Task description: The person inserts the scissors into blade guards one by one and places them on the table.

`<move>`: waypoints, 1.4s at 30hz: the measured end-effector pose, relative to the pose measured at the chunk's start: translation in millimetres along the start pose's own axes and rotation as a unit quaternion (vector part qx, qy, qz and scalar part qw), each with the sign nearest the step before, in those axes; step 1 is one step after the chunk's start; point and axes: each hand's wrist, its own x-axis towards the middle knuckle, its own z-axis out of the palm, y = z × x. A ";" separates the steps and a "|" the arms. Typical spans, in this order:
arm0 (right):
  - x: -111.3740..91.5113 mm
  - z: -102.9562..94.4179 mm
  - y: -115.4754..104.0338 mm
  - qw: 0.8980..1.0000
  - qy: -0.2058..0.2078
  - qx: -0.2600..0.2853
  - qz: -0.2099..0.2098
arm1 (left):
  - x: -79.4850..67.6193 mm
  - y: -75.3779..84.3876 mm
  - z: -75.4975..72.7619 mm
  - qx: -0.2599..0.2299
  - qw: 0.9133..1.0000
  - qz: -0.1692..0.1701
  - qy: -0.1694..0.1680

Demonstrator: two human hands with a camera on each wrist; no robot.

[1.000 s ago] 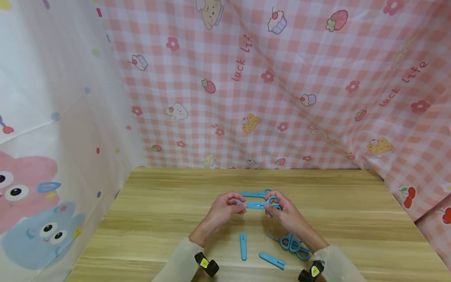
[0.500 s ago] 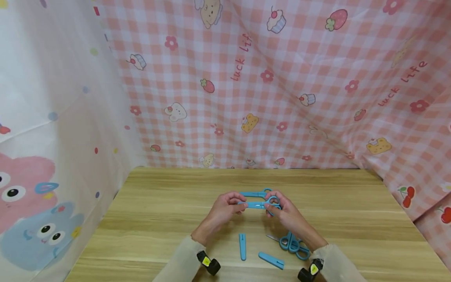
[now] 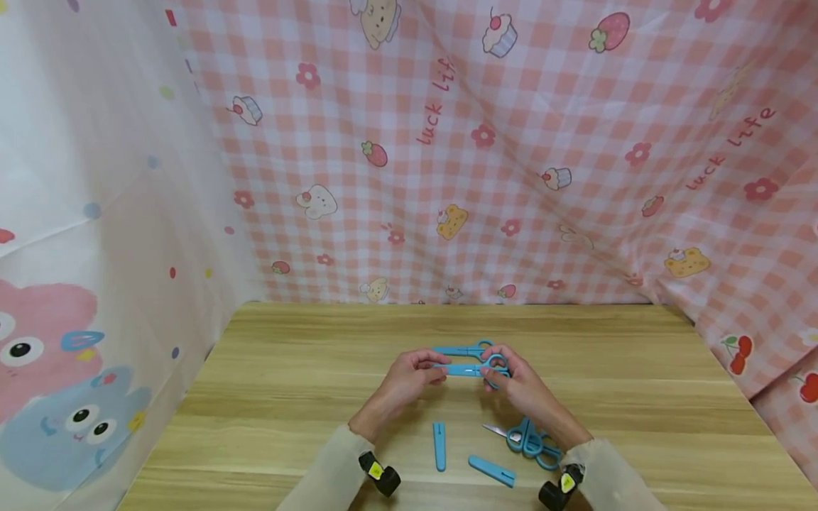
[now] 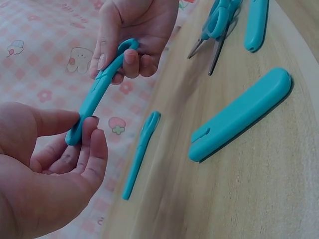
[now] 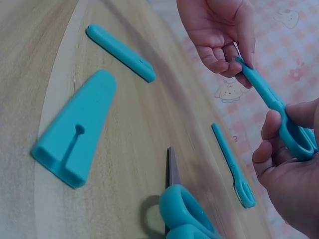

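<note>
Blue sheathed scissors (image 3: 461,370) are held above the table (image 3: 287,397) between your hands: your left hand (image 3: 409,377) pinches the tip end, thumb against fingers; your right hand (image 3: 520,383) grips the handle end, fingers curled. Another sheathed pair (image 3: 452,350) lies just beyond; nearer you lie bare-bladed scissors (image 3: 527,444), one loose cover (image 3: 439,448) and a second cover (image 3: 491,471).

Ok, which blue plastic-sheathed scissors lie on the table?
The blue plastic-sheathed scissors farthest back; the left hand and right hand hold up the other sheathed pair.
</note>
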 end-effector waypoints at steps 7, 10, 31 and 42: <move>2.6 -0.7 2.4 1.000 0.004 -0.003 0.012 | 3.4 -0.9 0.0 0.003 1.000 -0.003 0.001; 4.4 -1.0 4.3 1.000 0.002 0.005 0.016 | 4.9 -1.9 0.4 0.001 1.000 -0.008 0.003; 6.4 -0.5 8.6 0.999 0.022 0.025 0.010 | 12.1 -9.5 -1.3 0.013 1.000 -0.020 0.020; 10.6 0.5 12.7 0.998 0.052 0.017 0.019 | 13.8 -8.4 1.2 0.001 0.999 -0.024 0.039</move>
